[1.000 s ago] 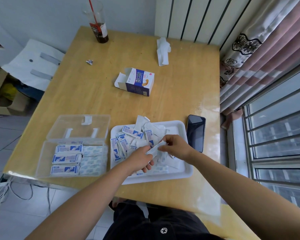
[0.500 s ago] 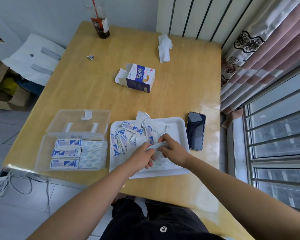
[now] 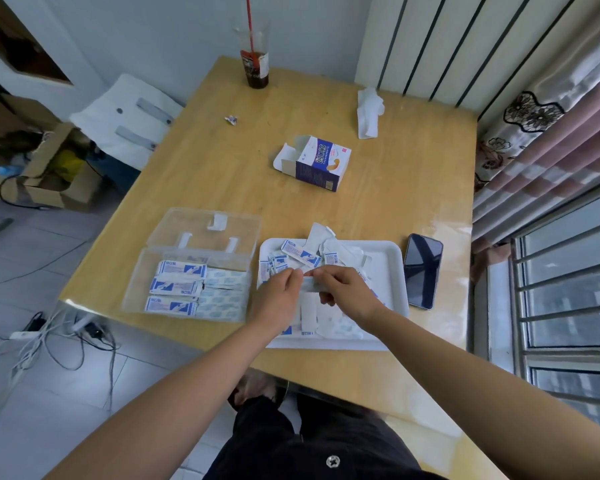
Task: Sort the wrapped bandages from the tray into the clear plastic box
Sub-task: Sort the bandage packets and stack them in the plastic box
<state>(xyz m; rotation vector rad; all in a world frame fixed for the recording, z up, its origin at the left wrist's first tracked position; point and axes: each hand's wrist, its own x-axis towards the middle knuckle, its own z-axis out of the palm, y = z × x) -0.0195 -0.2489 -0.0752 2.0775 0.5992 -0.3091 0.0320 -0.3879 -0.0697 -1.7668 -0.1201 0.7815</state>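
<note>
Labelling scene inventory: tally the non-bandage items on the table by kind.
Clear plastic box: 1
White rectangular tray: 1
Black smartphone: 1
Blue-and-white cardboard carton: 1
Clear cup with red straw: 1
White crumpled tissue: 1
Small crumpled wrapper: 1
Total: 7

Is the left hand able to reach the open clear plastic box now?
Probably yes: the clear plastic box lies open beside the left hand, nothing between; it and the right hand pinch a wrapped bandage.
</note>
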